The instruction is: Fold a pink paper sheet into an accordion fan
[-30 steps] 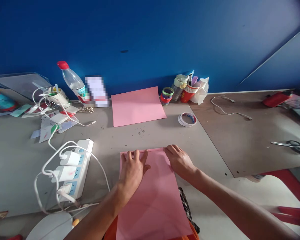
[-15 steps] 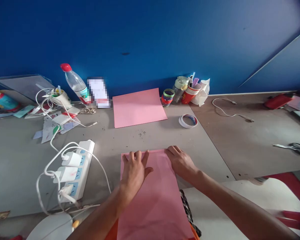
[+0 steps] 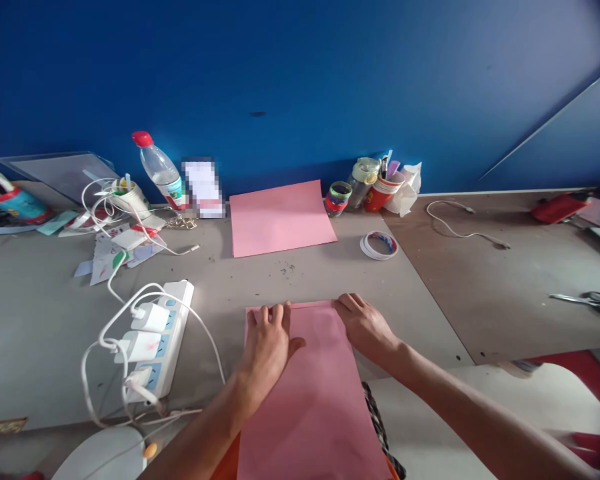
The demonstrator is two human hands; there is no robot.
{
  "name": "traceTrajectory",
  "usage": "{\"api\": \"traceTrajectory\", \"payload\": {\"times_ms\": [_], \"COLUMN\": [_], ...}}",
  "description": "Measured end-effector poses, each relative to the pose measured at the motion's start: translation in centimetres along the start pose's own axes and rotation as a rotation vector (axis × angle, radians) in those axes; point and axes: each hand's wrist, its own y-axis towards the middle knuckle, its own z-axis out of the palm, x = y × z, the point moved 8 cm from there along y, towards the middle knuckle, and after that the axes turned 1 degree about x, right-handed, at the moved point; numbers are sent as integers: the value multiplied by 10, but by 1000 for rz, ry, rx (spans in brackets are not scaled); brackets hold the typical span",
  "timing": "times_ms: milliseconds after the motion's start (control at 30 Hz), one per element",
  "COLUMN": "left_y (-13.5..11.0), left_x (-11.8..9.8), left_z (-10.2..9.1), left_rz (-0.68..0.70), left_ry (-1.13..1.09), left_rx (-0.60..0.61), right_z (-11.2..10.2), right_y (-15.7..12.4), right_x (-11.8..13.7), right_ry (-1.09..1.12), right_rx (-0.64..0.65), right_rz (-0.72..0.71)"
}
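Across the near edge of the tabletop [image 3: 330,280] lay one smooth pink paper sheet [image 3: 325,393]. The left hand [image 3: 267,343], grip loosely spread, pressed its far edge; the right hand [image 3: 364,325] curled at its far-right corner, any pinch indeterminable. Beyond a gap lay one pink rectangle [image 3: 283,220] and one tape ring [image 3: 367,251].

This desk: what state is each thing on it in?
Near pink sheet, under both hands, far edge apparently folded
Left hand, resting on the sheet
Right hand, at its far right corner
Far pink paper, untouched
Bottle, capped
Scissors, seemingly closed
Tape roll, lying flat
Power strip, plugs inserted
Red cup, items inside
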Motion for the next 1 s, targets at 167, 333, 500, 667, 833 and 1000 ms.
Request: {"api": "traceTrajectory", "payload": {"times_ms": [167,333,500,667,833,1000], "left_y": [-2,-3,-3,-6,-7,-7], "left_x": [1,2,3,5,6,6], "left_z": [1,-2,-3,0,1,-2], "left_rz": [12,-8,-14,-8,-1,-13], "left_ry": [-17,-34,-53,-57,-19,-44], "left_rx": [-38,-61,-78,-108,-118,-100], "right_z": [2,1,-1,-1,0,1], "right_y": [1,1,0,0,-1,-1], "right_x": [-1,0,-1,-1,-1,-1], "right_ry": [-2,-11,7,8,10,17], "right_rx": [-1,-12,-31,-54,-65,-53], "right_rz": [-4,-8,-4,-8,-12,-7]}}
